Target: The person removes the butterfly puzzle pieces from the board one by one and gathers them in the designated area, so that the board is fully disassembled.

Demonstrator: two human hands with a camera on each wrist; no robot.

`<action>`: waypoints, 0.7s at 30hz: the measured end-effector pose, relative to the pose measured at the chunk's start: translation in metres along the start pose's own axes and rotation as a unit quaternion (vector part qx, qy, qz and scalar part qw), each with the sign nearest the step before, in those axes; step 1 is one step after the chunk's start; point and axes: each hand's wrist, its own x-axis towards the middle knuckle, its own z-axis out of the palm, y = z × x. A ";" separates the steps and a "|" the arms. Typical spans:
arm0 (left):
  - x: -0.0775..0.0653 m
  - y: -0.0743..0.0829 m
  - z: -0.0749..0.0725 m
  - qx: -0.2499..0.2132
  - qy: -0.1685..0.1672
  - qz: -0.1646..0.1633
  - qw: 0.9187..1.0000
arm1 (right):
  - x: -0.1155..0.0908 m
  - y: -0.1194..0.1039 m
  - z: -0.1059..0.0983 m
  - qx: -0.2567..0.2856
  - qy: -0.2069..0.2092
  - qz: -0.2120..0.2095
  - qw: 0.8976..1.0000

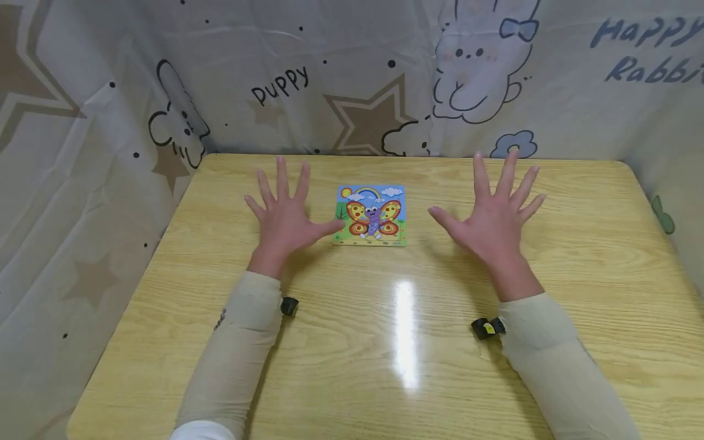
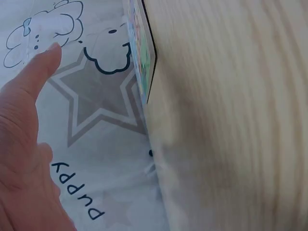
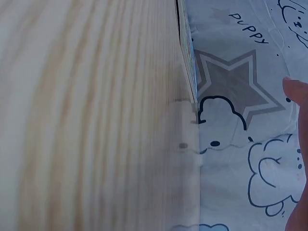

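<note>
A square butterfly picture puzzle board (image 1: 371, 215) lies flat on the wooden table, showing a purple butterfly, a sun and a rainbow. To its left, my left hand (image 1: 285, 220) is held above the table with fingers spread, its thumb tip overlapping the board's left edge in the head view. My right hand (image 1: 495, 226) hovers to the right of the board, fingers also spread wide and holding nothing. In the left wrist view the board (image 2: 140, 53) appears edge-on, beyond the left thumb (image 2: 41, 67). The right wrist view shows a thin sliver of the board (image 3: 186, 53) and part of the right thumb (image 3: 294, 91).
The light wooden table (image 1: 341, 342) has a bright light reflection near its middle. A printed curtain (image 1: 352, 73) with stars, rabbits and lettering hangs behind the back edge and along both sides. Small black cameras (image 1: 289, 306) sit at the wrists over beige sleeves.
</note>
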 end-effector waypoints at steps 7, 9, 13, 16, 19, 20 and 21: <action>0.002 0.011 0.009 -0.078 -0.005 0.011 0.997 | 0.010 -0.020 0.014 0.028 0.033 -0.054 0.998; 0.003 0.015 0.014 -0.092 -0.006 0.012 0.996 | 0.014 -0.026 0.021 0.037 0.039 -0.071 0.996; 0.003 0.023 0.026 -0.109 -0.020 0.007 0.994 | 0.017 -0.037 0.038 0.057 0.037 -0.103 0.992; 0.004 0.028 0.033 -0.117 -0.037 0.008 0.992 | 0.019 -0.045 0.048 0.075 0.026 -0.121 0.989; 0.006 0.031 0.037 -0.134 -0.049 0.007 0.990 | 0.025 -0.056 0.056 0.097 0.006 -0.143 0.985; 0.007 0.032 0.038 -0.143 -0.053 0.007 0.988 | 0.027 -0.059 0.058 0.105 -0.003 -0.149 0.983; 0.008 0.033 0.038 -0.151 -0.058 0.006 0.987 | 0.030 -0.063 0.060 0.112 -0.013 -0.157 0.981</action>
